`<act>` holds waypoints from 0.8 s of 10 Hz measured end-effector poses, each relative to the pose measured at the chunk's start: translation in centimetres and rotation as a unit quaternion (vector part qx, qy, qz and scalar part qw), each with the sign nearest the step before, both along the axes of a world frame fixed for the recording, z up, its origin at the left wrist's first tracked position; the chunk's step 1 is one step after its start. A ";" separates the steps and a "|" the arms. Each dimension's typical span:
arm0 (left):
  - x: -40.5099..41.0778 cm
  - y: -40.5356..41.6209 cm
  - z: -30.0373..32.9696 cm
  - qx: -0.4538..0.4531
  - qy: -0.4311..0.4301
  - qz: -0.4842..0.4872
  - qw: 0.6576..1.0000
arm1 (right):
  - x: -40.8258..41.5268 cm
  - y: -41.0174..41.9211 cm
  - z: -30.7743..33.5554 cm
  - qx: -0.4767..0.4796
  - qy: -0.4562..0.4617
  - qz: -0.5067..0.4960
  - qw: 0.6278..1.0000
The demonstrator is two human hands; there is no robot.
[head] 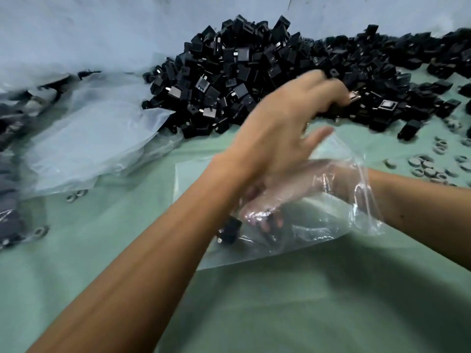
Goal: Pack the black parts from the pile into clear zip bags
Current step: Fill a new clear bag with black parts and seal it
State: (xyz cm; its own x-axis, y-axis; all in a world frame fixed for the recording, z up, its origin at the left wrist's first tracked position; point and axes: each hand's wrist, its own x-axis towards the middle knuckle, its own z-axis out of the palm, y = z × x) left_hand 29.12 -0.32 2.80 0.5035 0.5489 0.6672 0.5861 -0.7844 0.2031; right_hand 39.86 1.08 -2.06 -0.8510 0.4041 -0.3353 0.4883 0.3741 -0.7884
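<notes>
Already our two arms cross over the green table (280, 301). Our left hand (288, 123) reaches far and to the right, into the near edge of the pile of black parts (229, 80), with its fingers curled down among them; the blur keeps us from telling whether they actually grip one, though the thumb sticks out free toward the bag. Our right hand (280, 197) is pushed inside the clear zip bag (318, 225), which lies on the table near us, its mouth around the wrist on the right. Through the film we see those fingers curled at the bag's left end, closed around a couple of black parts, and one more black part (230, 231) sits just beside the fingertips in the bag's corner. To the left lies a loose stack of empty clear bags (89, 138), touching the pile's left edge. Small grey rings (423, 165) are scattered on the table at the right, near the pile.
</notes>
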 end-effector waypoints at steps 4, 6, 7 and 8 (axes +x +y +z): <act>-12.9 4.0 -8.3 -0.426 -0.175 0.049 0.886 | -4.6 0.2 -1.8 0.055 0.085 0.125 0.987; -14.3 4.2 -7.7 -0.490 -0.158 -0.010 0.857 | -6.7 -0.2 -4.0 -0.125 0.111 0.073 0.983; -15.5 4.3 -7.1 -0.531 -0.138 -0.040 0.835 | -7.6 -0.9 -4.3 -0.142 0.111 0.062 0.982; -17.2 4.2 -6.3 -0.557 -0.094 -0.047 0.824 | -8.2 -1.5 -3.1 -0.042 0.095 0.074 0.992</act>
State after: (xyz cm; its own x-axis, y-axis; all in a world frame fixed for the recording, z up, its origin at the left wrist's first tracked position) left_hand 11.91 3.83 -3.48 0.5241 0.8379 -0.1527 0.4086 -0.0901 0.9083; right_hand 31.61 -0.44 -5.16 -0.9498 0.2481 -0.1905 0.2729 0.3595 -0.8923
